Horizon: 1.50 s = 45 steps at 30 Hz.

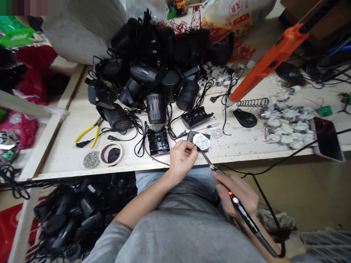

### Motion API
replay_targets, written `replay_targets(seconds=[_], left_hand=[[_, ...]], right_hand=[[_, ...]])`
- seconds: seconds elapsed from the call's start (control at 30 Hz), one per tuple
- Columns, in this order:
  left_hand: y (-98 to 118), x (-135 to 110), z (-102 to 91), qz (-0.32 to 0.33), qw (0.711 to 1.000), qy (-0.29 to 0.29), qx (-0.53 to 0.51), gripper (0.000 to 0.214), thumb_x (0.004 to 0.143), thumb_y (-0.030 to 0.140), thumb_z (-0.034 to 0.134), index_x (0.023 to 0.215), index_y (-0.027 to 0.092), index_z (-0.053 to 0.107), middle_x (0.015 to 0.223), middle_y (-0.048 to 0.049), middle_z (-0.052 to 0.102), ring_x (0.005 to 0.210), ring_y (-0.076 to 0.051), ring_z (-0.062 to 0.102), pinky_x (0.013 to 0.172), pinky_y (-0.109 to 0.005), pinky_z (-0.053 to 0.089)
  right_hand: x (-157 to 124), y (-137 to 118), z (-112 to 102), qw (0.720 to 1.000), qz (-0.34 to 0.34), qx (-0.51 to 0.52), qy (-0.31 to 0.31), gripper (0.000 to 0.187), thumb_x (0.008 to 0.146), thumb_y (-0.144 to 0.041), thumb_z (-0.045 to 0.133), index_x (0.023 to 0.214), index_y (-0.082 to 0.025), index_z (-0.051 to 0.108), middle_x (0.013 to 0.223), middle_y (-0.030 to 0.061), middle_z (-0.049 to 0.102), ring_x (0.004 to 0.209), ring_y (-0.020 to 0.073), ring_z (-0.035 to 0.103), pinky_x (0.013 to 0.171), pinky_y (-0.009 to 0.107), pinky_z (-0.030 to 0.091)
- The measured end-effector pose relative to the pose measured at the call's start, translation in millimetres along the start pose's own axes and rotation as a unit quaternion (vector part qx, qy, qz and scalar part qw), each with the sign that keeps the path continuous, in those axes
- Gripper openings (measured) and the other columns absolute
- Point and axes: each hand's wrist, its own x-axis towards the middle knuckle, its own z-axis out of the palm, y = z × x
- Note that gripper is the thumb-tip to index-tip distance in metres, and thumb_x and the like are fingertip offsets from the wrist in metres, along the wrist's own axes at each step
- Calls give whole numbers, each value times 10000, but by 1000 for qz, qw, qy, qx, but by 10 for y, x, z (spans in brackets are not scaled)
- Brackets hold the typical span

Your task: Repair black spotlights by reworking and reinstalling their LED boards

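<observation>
Item 1. Left hand [181, 159]: over the near edge of the bench [68, 120], fingers pinched together against the left edge of the LED board [201, 140]. What lay between them could not be made out.

Item 2. LED board: a pale round disc with lenses, seated on a dark square base at the bench front, just right of a black square housing part [158, 141].

Item 3. Right hand [239, 193]: below the bench edge, above the lap, fingers clamped round the soldering iron [242, 210]. A red light showed on the handle, and the tip slanted up-left to the near edge of the board.

Item 4. Further stock on the bench:
- a heap of black lamp housings [153, 73] at the back
- yellow pliers [89, 133], a tape roll [111, 153] and a dish of screws [91, 159] at front left
- a small screwdriver [208, 128] just behind the board
- an orange tool [271, 58] above a wire spring [256, 103]
- a cluster of white discs [287, 124] at right, beside a dark phone [327, 139]
</observation>
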Motion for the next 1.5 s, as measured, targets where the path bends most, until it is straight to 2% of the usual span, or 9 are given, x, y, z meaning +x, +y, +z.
replay_targets(seconds=[0.33,0.53,0.77,0.97,1.23,1.4,1.5], left_hand=[[13,-11,-24,5,1000,-13,1,107,812,169,623,708,190,637,760,-17,683,651,-116,628,572,-212,514],[22,-8,-33,8,1000,-17,1,110,816,168,624,708,191,635,761,-16,678,647,-116,626,574,-214,520],[37,-2,-53,4,1000,-28,4,111,817,170,626,709,192,637,775,-22,684,664,-125,638,577,-220,528],[39,-1,-46,12,1000,-25,0,112,810,148,622,707,190,637,766,-19,679,658,-119,633,575,-213,526],[34,-3,-46,8,1000,-27,1,106,814,157,625,715,192,642,773,-19,680,657,-119,629,572,-214,526],[33,-13,-68,6,999,-32,-6,118,852,187,638,737,188,667,803,-29,694,663,-116,637,571,-213,527],[54,-27,-120,15,999,-27,-9,145,899,259,665,780,185,704,896,-52,710,726,-124,657,586,-216,532]], right_hand=[[-14,36,93,1000,2,-5,6,378,882,-37,613,1221,-187,687,797,37,705,611,134,626,582,259,547],[0,65,121,1000,-6,0,3,354,878,-26,609,1201,-148,688,777,47,691,617,135,629,590,257,541],[12,73,139,1000,-8,-7,4,350,884,-43,600,1200,-164,689,742,27,677,591,129,622,568,249,531],[17,67,144,1000,-14,-14,-1,315,892,-38,599,1176,-149,679,757,49,693,618,137,640,583,259,543],[8,54,79,999,-35,6,14,479,845,-10,602,1283,-188,673,757,51,698,583,170,656,524,281,561],[-5,49,14,999,-42,5,17,502,850,-12,579,1311,-193,664,728,56,681,576,179,656,506,290,565],[4,51,-3,999,-43,5,28,501,851,-12,580,1310,-195,666,720,54,683,564,175,654,500,284,566]])
